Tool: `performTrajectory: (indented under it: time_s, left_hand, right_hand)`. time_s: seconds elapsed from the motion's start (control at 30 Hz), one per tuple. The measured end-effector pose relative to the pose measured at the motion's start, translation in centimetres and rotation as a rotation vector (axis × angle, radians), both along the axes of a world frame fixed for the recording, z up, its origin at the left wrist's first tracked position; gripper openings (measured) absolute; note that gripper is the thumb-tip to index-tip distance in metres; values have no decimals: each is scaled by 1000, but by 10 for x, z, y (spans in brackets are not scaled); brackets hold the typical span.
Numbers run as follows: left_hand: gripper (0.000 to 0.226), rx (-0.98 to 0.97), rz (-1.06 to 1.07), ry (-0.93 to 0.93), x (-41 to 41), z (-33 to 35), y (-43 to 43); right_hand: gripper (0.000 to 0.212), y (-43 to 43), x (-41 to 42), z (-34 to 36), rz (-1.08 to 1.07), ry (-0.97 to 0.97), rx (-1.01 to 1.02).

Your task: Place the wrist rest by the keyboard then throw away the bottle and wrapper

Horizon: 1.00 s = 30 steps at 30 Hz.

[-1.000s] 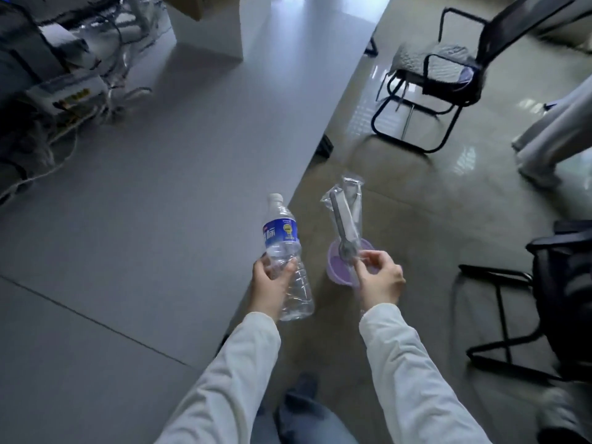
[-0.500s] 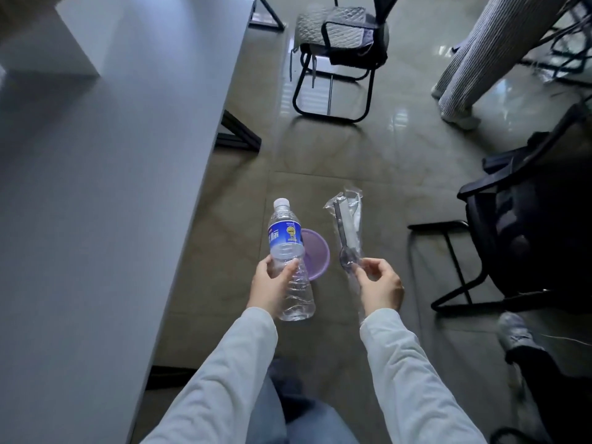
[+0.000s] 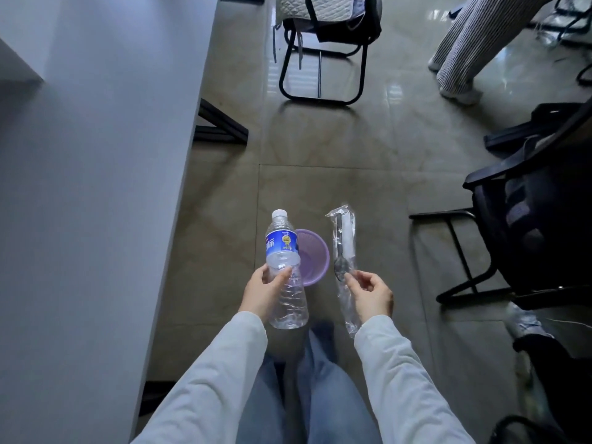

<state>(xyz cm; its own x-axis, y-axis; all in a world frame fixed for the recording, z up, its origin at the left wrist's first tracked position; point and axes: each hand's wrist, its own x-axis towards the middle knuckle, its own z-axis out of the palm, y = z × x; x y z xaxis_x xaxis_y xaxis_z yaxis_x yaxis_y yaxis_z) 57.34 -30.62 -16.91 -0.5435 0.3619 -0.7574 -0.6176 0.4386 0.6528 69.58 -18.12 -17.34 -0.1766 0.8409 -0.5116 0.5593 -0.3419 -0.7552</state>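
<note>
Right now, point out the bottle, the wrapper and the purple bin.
bottle [image 3: 282,243]: head view, on its blue label.
wrapper [image 3: 344,229]: head view, on the clear upper part above the right hand's fingers.
purple bin [image 3: 315,256]: head view, on the inside wall right of the bottle.

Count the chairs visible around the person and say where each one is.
3, perhaps more. One black-framed chair stands on the floor straight ahead at the top; one dark chair is at the right; part of another shows in the top right corner. Others may lie outside the view.
</note>
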Motion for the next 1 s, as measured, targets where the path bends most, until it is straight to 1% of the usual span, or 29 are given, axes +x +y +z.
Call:
performTrajectory:
  time_s: [0.1,0.23,0.4,0.43,0.5,0.57,0.7,0.77,0.87,0.97,1.0]
  left_hand:
    - [57,-44,-41,-27,-3,-29,13]
    - [62,-131,-92,-33,-7,-97,36]
    - [65,-208,-138,-59,-11,-204,68]
    - [65,-217,-148,-55,-13,-234,75]
    - [66,-242,-188,-51,-21,-268,85]
    - [63,-235,-187,-72,-25,-314,93]
    - [57,-296,-229,-40,-36,-384,107]
    - [56,-312,-251,-18,-41,-413,110]
    - [61,-323,-262,7,-47,-446,113]
    - [68,-322,-297,56,-57,-468,116]
    - [69,-315,-292,95,-59,-471,116]
  right_hand:
    - [13,16,-4,-32,20,-48,-65]
    - [16,40,-8,-99,70,-122,-131]
    - [20,67,-14,-197,91,-173,-222]
    - [22,73,-16,-226,108,-186,-234]
    - [31,83,-22,-261,134,-219,-253]
    - [37,90,-27,-304,149,-228,-271]
    - [39,102,-44,-376,188,-265,-342]
    - [47,106,-56,-408,189,-286,-369]
    - [71,113,-70,-441,223,-324,-421]
    - [80,121,-82,-463,254,-281,-490]
    - [83,121,-83,-464,244,-276,-466]
